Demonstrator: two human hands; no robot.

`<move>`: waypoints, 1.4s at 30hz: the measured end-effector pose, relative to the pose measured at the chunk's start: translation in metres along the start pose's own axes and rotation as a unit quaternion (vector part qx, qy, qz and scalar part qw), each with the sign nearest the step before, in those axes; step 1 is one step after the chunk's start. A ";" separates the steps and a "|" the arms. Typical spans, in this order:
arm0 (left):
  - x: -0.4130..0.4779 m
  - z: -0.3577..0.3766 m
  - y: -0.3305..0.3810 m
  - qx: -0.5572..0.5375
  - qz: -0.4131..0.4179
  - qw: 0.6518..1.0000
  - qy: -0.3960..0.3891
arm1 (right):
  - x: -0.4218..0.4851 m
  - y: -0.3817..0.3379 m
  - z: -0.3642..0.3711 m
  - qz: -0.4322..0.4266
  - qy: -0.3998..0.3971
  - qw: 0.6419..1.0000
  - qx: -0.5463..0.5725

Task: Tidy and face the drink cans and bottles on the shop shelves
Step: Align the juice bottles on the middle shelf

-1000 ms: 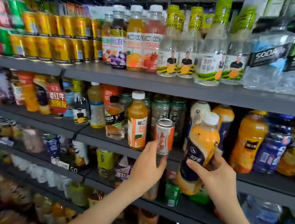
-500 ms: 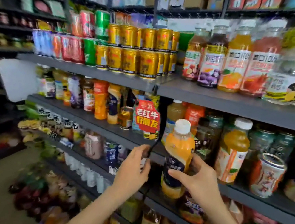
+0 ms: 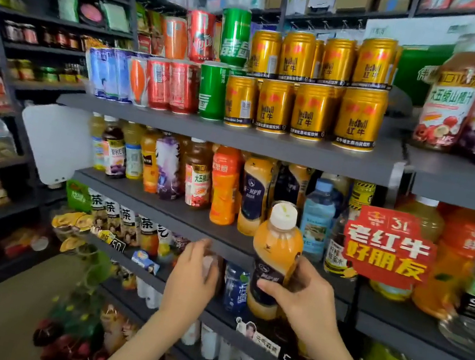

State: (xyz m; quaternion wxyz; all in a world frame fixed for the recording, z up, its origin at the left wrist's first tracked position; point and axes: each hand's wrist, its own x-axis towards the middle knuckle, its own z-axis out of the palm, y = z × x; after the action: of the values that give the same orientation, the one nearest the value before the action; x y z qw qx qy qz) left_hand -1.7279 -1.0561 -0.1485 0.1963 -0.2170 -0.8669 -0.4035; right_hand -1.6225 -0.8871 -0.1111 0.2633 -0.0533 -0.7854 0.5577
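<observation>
With my right hand (image 3: 303, 302) I grip the orange juice bottle (image 3: 276, 247) around its dark label. The bottle is upright with a white cap, held at the near edge of the middle shelf (image 3: 147, 200). My left hand (image 3: 192, 276) is just left of it, fingers curled. It is blurred, so I cannot tell whether it holds anything.

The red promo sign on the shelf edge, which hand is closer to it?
Right. The right hand grips the orange bottle just below and left of the red sign; the left hand is further left, beyond that bottle.
</observation>
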 end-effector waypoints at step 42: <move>0.143 -0.072 -0.157 -0.200 0.000 0.980 -0.006 | 0.159 -0.007 0.200 0.044 0.242 0.926 -0.287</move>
State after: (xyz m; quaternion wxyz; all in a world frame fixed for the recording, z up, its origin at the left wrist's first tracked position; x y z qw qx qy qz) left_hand -1.9191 -1.1725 -0.1282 0.1436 -0.2541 -0.7700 -0.5674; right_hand -1.8515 -0.9992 -0.0965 0.3943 -0.2944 -0.8211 0.2893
